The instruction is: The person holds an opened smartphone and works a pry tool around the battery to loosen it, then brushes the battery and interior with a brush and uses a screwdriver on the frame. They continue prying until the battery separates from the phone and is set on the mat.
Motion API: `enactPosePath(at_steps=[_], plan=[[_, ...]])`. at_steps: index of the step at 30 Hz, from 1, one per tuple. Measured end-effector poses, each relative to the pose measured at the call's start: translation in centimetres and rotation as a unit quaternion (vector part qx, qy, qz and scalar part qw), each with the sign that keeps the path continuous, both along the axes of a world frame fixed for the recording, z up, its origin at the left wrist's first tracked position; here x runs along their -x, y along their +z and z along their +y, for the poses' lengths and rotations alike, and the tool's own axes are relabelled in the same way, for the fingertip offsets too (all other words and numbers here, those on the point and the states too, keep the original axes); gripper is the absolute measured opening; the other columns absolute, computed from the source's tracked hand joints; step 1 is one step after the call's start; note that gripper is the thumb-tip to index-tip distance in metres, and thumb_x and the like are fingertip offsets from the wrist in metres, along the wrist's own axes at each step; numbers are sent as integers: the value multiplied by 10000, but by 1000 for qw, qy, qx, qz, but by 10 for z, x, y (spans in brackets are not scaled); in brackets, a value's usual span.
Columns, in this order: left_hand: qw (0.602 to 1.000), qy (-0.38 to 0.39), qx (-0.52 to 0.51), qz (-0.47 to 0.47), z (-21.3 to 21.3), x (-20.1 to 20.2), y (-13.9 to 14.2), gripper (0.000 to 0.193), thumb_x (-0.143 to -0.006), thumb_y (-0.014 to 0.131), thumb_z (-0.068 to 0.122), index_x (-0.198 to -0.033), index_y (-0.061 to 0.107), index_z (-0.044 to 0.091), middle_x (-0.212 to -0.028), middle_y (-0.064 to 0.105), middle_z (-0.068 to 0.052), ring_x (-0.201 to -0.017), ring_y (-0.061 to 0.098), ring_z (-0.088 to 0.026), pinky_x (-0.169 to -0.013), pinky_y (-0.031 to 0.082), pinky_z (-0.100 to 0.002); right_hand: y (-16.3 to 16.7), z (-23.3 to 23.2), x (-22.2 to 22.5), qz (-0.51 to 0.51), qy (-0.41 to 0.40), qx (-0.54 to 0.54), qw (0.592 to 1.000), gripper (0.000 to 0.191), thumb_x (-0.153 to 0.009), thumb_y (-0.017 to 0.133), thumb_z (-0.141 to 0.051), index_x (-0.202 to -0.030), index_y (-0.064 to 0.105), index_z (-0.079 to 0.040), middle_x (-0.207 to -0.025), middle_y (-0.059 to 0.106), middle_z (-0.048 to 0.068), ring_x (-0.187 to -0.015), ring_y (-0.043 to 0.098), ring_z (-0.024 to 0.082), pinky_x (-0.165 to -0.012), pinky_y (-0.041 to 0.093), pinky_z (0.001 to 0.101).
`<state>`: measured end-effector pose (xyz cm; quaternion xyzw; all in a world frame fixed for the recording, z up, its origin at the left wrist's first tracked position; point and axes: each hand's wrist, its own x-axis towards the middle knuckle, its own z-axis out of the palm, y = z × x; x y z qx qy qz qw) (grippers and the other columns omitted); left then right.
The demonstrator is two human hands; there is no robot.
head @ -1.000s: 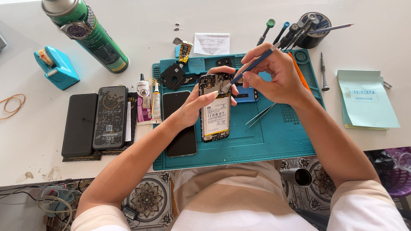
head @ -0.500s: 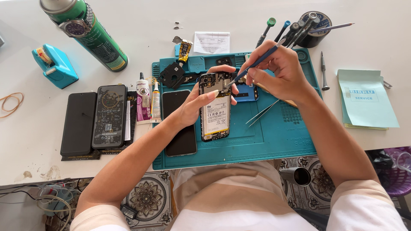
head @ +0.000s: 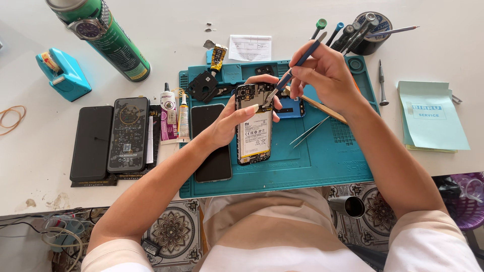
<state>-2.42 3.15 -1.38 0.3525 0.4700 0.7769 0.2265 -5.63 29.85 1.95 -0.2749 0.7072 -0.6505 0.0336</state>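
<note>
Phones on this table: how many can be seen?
4. The opened phone with its battery exposed is in the left hand; one black phone lies beside it; two dark phones lie farther left. Others may be hidden.

Bright, even daylight fills the frame, strongest at the upper left, where the white table point(head: 166, 20) nearly washes out; shadows are soft and short, focus is sharp throughout, and the edges bow slightly
</note>
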Motion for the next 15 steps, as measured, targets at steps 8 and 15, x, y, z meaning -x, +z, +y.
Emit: enactPosePath(at_steps=[8, 15], plan=[[1000, 7, -1, 9, 0, 0, -1, 760, -995, 620, 422, -1598, 319, 69, -1252, 644, -142, -1149, 695, -230, -993, 577, -379, 5, 1, 1, 37, 65, 37, 997, 104, -1082, 587, -50, -1177, 547, -35, -988, 693, 80, -810, 751, 193, -619, 556, 295], [1000, 8, 4, 3, 0, 0, 0, 763, -998, 616, 423, -1599, 305, 72, -1252, 642, -144, -1155, 695, -234, -990, 581, -387, 9, -1, -9, 64, 77, 21, 995, 111, -1111, 610, -81, -1191, 566, -19, -1014, 663, 87, -877, 747, 181, -692, 578, 297]])
